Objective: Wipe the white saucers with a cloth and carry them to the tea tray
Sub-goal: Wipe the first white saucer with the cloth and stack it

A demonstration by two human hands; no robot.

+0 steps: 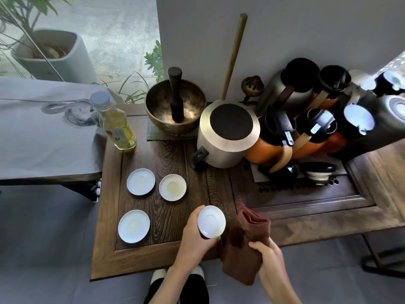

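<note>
1. Holding one white saucer [211, 220] above the table [166, 257], left hand [195, 233] fingers grip its rim.
2. Right hand [266, 254] fingers clutch the brown cloth [245, 246].
3. Three saucers [141, 182] rest on the table.

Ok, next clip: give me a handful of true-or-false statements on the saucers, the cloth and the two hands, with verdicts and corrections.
1. The left hand holds a round white saucer lifted off the dark wooden table. True.
2. The right hand grips a blue sponge. False: it grips a folded reddish-brown cloth.
3. Three more white saucers lie on the table: two side by side and one nearer the person. True.
4. The cloth is pressed flat over the held saucer. False: it hangs beside the saucer, whose face is uncovered.
5. The clear bottle of yellow liquid lies on its side. False: it stands upright with its metal cap on.
</note>
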